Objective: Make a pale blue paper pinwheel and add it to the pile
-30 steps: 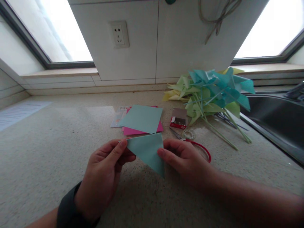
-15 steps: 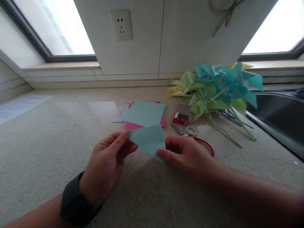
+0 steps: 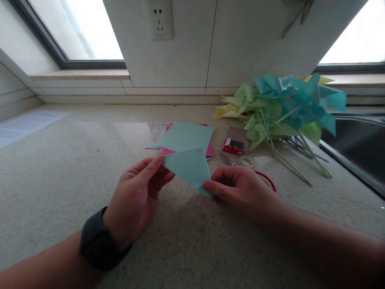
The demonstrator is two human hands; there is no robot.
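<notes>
Between my two hands a pale blue-green sheet of paper, folded into a triangle, is held above the counter. My left hand pinches its left corner between thumb and fingers. At the lower right corner my right hand grips it, thumb on top. Just beyond lies a stack of paper, with a pale blue-green sheet over a pink sheet. Scissors with a red handle lie partly hidden behind my right hand, touching or near a roll of clear tape.
A small open red box stands right of the stack. Several paper pinwheels in blue, green and yellow lie at the back right, beside a dark sink. A printed sheet lies far left. The wall has a socket.
My right hand has shifted its hold slightly along the lower right corner of the folded paper. The view has tilted down and moved a little left.
</notes>
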